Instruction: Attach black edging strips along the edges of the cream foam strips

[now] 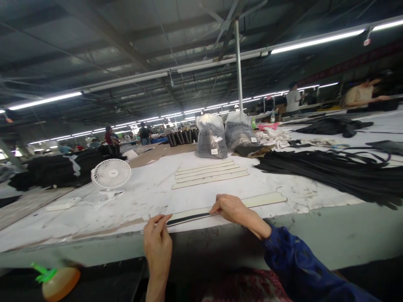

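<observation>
Along the near edge of the table lies a long pale strip (264, 199) with a dark outline. A narrow black strip (189, 217) runs over its left half. My left hand (158, 239) pinches the left end of the two strips between thumb and fingers. Further right, my right hand (229, 207) has its fingertips closed on the black strip at about the middle of the pale one. Behind them several similar pale strips (209, 175) lie side by side, flat on the white table cover.
A small white fan (111, 174) stands at left beside a white power strip (63, 204). Two filled plastic bags (211, 136) stand at the back. Black strips (330, 172) are heaped at right. Below the table edge is a green-capped bottle (59, 283). People work farther off.
</observation>
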Action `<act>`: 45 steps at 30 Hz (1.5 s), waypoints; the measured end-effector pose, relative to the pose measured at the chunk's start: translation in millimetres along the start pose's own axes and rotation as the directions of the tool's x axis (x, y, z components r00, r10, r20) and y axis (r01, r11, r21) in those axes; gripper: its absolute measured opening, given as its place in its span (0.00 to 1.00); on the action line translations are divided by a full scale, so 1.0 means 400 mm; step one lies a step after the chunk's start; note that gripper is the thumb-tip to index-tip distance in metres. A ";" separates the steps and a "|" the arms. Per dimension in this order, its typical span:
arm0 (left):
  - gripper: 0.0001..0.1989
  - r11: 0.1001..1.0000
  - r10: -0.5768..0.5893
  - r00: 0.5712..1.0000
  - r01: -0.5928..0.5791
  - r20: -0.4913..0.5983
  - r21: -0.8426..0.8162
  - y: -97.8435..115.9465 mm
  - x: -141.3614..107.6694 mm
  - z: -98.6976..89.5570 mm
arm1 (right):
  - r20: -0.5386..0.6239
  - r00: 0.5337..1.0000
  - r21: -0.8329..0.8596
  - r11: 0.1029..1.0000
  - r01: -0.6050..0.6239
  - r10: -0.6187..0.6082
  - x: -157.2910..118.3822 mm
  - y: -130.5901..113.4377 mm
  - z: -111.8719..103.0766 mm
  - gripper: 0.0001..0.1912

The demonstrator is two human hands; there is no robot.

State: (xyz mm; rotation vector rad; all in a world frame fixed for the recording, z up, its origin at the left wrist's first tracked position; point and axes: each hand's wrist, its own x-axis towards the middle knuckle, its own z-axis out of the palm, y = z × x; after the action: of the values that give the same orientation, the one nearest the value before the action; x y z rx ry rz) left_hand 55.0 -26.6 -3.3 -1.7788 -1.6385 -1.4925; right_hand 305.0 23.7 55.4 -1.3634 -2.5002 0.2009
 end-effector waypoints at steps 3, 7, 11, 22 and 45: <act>0.12 0.997 -0.001 1.000 0.000 -0.015 -0.081 0.057 0.016 0.012 | -0.009 1.000 0.008 1.000 0.011 -0.011 0.004 0.006 0.005 0.19; 0.12 0.933 0.144 0.928 -0.012 0.343 -0.360 0.129 0.030 0.097 | -0.009 1.000 -0.004 1.000 0.007 -0.007 0.004 0.002 0.004 0.19; 0.14 0.932 0.172 0.856 0.018 0.487 -0.362 0.142 0.039 0.155 | -0.007 1.000 0.024 0.999 0.029 -0.029 -0.004 0.006 -0.005 0.19; 0.19 0.945 0.276 0.805 -0.128 0.525 -0.300 0.113 0.029 0.167 | -0.050 0.996 0.282 0.958 -0.051 0.068 -0.083 0.145 -0.073 0.13; 0.19 0.961 0.275 0.819 -0.219 0.504 -0.168 0.118 0.024 0.139 | -0.082 0.985 -0.038 0.987 -0.153 0.150 -0.099 0.119 -0.046 0.16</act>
State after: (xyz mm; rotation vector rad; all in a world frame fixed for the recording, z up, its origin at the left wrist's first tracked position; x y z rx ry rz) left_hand 120.0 7.4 0.4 -2.5144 -1.4758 -1.0410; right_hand 369.1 16.0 53.4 -1.5500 -2.3516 0.1208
